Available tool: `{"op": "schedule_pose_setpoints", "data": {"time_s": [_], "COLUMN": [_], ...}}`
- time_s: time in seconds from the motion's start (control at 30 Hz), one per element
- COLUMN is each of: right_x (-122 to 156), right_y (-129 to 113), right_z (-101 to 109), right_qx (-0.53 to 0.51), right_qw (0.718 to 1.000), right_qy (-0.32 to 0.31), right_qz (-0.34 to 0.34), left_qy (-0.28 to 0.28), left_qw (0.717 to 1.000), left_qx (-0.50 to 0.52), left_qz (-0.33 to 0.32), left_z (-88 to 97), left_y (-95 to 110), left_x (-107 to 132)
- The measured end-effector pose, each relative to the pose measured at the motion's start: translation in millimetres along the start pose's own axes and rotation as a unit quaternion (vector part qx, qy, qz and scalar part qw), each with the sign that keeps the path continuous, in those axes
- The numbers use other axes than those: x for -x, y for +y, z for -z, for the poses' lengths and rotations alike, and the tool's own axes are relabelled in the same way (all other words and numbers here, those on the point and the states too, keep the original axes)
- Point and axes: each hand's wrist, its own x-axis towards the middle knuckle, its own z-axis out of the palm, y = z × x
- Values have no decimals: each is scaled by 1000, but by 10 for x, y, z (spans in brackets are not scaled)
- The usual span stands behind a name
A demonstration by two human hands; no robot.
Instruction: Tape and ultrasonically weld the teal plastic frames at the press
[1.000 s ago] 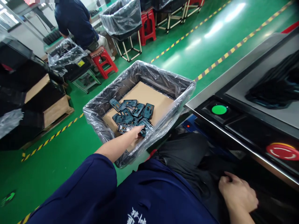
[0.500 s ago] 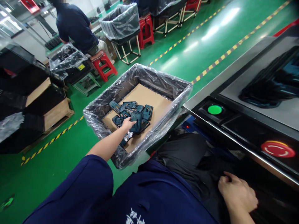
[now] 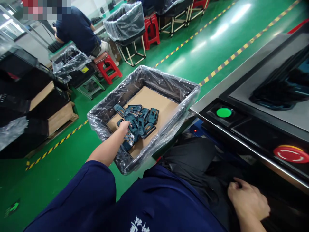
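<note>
My left hand [image 3: 125, 126] reaches into a plastic-lined bin [image 3: 166, 129]. Its fingers are closed at the edge of a dark teal plastic housing part [image 3: 137, 125] on top of a small heap; the fingertips are partly hidden. Several similar parts, such as one with slots [image 3: 153, 115], lie jumbled around it on a brown cardboard sheet [image 3: 158, 96]. Over my dark trousers, beside the machine, my right hand [image 3: 249, 198] is loosely curled into a fist, and nothing shows in it.
At right stands a machine panel with a green button [image 3: 224, 112] and a red emergency stop [image 3: 291, 154]. Black boxes [image 3: 16, 100] are stacked at left. A seated person [image 3: 74, 30] is at a bench behind, on a red stool [image 3: 108, 67]; a lined bin [image 3: 124, 24] stands nearby.
My left hand has drawn back to the left within the bin. The part it held upright has tipped down among the others. My right hand stays almost in place.
</note>
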Motion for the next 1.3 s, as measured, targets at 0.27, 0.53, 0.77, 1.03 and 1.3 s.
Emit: {"op": "schedule_pose_setpoints", "data": {"time_s": [0.27,0.53,0.77,1.03,1.3], "right_x": [-14,-16,14,-8,-31], "right_y": [13,26,-14,69,59], "right_z": [-17,-28,1,-65,-62], "right_qx": [14,8,15,17,6], "right_qw": [1000,1000,1000,1000,1000], "right_qy": [-1,6,5,13,-2], "right_qz": [0,6,0,2,3], "left_qy": [-49,-15,38,82,58], "left_qw": [998,968,927,941,953], "left_qx": [-23,-200,-297,-279,-263], "left_qz": [29,-151,-228,-175,-139], "left_z": [-191,-250,-274,-495,-604], "left_y": [-301,-371,-88,-113,-205], "left_x": [308,405,174,149,166]}}
